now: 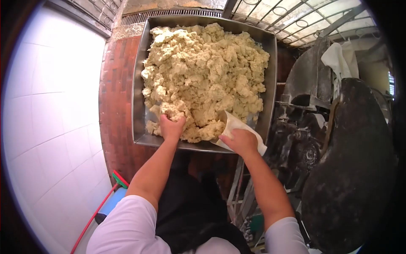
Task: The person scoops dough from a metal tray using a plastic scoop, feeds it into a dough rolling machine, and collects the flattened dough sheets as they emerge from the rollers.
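A large heap of crumbly, pale yellow dough (207, 72) fills most of a wide metal tray (140, 84). My left hand (172, 127) is at the tray's near left, its fingers sunk into a clump of the dough and partly hidden by it. At the near right, my right hand (243, 142) grips an off-white, curved dough scraper (237, 122), thumb on one side. The scraper's far edge stands against the dough, and its near end overlaps the tray's front rim.
Dark, flour-dusted machinery (349, 169) stands close on the right, with a white cloth (338, 59) draped on it. A white tiled wall (55, 110) rises at the left. A red-handled broom (99, 207) leans near my left arm. Barred metalwork (296, 17) lies beyond the tray.
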`<state>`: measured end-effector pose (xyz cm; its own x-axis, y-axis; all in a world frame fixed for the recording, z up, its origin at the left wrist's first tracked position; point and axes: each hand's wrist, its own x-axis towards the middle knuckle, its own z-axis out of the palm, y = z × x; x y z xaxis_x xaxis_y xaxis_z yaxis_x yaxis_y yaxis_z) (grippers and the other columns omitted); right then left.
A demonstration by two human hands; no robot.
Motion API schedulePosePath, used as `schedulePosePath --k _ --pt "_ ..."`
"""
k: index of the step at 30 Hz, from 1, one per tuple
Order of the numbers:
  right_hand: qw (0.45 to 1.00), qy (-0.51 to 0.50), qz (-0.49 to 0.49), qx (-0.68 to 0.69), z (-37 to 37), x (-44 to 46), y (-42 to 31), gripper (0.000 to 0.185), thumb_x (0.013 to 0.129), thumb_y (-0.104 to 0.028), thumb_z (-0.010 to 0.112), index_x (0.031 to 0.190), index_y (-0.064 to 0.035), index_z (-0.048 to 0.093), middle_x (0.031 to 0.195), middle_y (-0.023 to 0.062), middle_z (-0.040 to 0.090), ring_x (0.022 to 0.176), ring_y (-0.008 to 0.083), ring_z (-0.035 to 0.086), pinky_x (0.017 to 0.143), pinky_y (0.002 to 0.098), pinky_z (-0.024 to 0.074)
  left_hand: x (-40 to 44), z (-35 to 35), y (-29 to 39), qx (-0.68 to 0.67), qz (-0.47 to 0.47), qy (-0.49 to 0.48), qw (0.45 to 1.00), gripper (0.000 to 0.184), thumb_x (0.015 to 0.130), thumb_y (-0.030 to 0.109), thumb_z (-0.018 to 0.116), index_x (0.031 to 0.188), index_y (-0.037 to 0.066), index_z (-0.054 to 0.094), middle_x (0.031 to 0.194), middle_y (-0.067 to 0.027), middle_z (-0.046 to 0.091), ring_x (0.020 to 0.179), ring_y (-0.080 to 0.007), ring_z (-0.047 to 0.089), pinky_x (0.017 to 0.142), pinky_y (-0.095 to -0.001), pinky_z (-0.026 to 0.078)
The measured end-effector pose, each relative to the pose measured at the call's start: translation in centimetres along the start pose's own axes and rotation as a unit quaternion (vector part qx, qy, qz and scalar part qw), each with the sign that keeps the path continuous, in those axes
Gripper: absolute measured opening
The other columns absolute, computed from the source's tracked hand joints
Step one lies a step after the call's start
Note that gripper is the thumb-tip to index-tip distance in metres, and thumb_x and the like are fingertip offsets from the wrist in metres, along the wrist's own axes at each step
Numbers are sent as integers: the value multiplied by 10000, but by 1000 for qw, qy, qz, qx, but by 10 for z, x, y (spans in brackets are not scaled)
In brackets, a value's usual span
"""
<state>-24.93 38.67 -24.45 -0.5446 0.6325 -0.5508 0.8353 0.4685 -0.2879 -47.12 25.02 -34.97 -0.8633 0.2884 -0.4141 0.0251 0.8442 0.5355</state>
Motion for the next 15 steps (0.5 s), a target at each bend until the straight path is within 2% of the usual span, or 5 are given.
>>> schedulePosePath --k 2,7,10,13,15 --pt "1000 22 -10 15 0 1 -1 580 754 -626 600 648 -56 628 695 156 633 709 354 615 623 450 473 -7 0 7 6 18 -8 1000 648 647 391 743 1074 -25 489 1070 -225 552 1025 -375 537 883 -432 438" --pt "1000 -3 -1 -13 0 4 1 584 751 -636 592 701 -58 660 719 151 647 722 346 627 638 450 482 -28 -3 16 17 91 -53 994 576 637 351 730 1038 -4 517 1007 -207 558 974 -370 541 841 -423 452" --pt "1000 1 -1 -13 0 5 3 577 745 -629 605 686 -58 653 713 158 641 716 351 622 632 451 478 -51 5 25 12 207 -86 975 521 653 305 717 1039 8 531 1009 -198 556 960 -372 536 826 -429 455" --pt "1000 4 -9 1 3 2 9 574 745 -634 604 706 -64 663 719 150 647 728 346 628 643 448 484 -79 26 49 66 310 -175 932 567 678 234 747 1153 27 517 1117 -197 536 1025 -359 543 867 -396 463" --pt "1000 10 -6 8 -1 3 15 578 745 -641 599 725 -67 672 726 145 652 737 341 633 652 446 489 -87 41 65 19 284 -209 936 585 707 206 727 1220 42 497 1152 -196 532 1060 -371 532 893 -401 455"
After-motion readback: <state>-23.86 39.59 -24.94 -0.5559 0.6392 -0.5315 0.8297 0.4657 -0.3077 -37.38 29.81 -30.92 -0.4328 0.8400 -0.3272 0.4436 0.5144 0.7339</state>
